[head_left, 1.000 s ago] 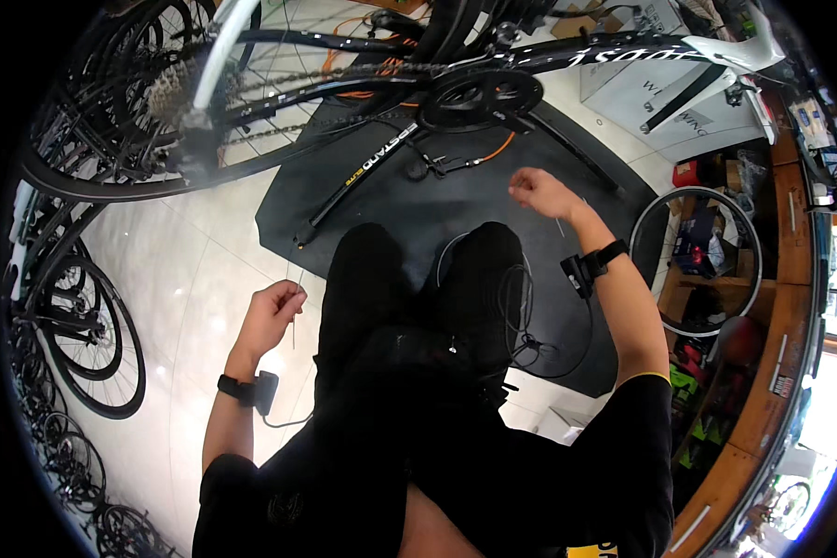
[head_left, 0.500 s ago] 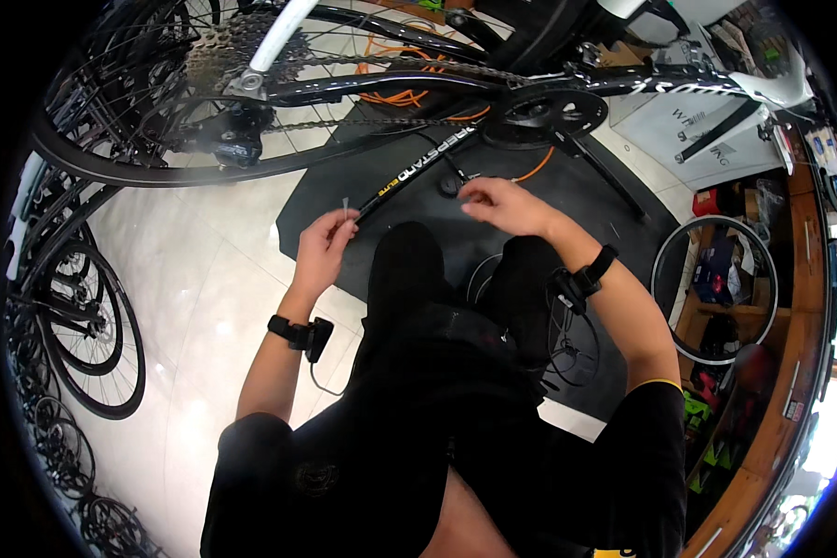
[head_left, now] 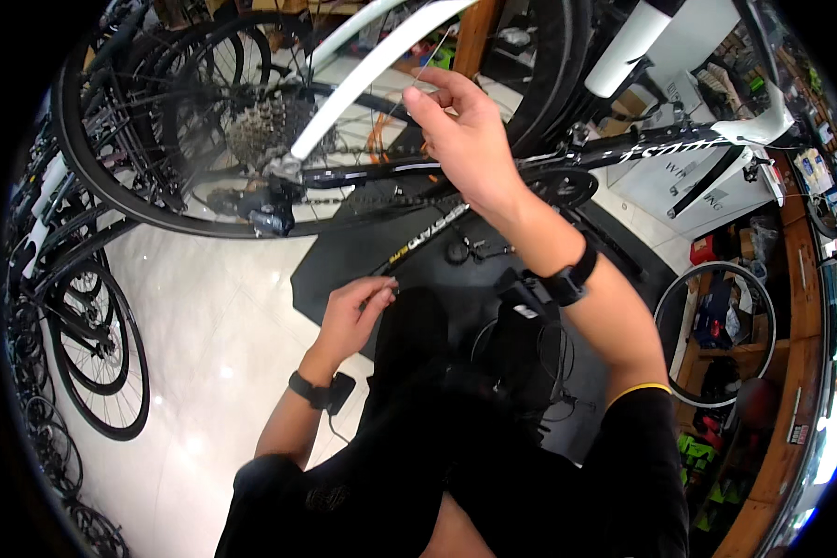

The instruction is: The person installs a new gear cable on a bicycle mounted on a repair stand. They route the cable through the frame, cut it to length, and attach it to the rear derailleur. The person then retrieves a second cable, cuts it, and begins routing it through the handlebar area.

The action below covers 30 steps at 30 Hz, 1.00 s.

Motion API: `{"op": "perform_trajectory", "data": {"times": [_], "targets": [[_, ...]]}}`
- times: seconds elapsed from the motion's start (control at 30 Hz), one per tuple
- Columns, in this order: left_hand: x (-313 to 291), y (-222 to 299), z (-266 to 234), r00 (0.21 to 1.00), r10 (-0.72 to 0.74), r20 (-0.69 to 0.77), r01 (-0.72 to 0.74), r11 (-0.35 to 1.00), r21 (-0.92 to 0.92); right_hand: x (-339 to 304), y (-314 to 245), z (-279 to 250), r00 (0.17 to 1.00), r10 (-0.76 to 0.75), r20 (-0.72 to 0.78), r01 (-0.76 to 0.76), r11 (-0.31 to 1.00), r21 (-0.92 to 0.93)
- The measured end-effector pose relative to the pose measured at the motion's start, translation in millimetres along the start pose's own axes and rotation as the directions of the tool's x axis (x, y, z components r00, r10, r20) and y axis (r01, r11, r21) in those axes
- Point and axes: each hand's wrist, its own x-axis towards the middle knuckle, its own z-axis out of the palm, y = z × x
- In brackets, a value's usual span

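From the head camera, the right hand is pinching a thin wire running up from its fingertips; the left hand is pinching the lower end, I judge. Pulling hard, the wire risks slipping loose or snagging the cassette left of the fingers.
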Motion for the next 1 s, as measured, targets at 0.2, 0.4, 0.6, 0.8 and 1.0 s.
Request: {"op": "perform_trajectory", "data": {"times": [0.2,0.4,0.6,0.8,1.0], "targets": [[2,52,-16,0.939,0.289,-0.185,-0.278,0.957,0.083,-8,-37,-23,0.979,-0.047,-0.200,0.100,0.960,0.262],[25,110,-35,0.823,0.186,-0.537,-0.514,0.648,-0.562,-75,-75,-30,0.597,-0.601,0.531,0.790,0.328,-0.517],[6,126,-43,0.793,0.261,-0.551,-0.577,0.610,-0.542,-101,-69,-16,0.711,-0.545,0.444,0.703,0.544,-0.459],[1,130,-47,0.746,0.253,-0.616,-0.600,0.658,-0.456,-102,-63,-13,0.676,-0.561,0.478,0.737,0.527,-0.424],[0,129,-49,0.740,0.245,-0.626,-0.611,0.634,-0.474,-103,-63,-13,0.681,-0.560,0.472,0.732,0.500,-0.464]]}}
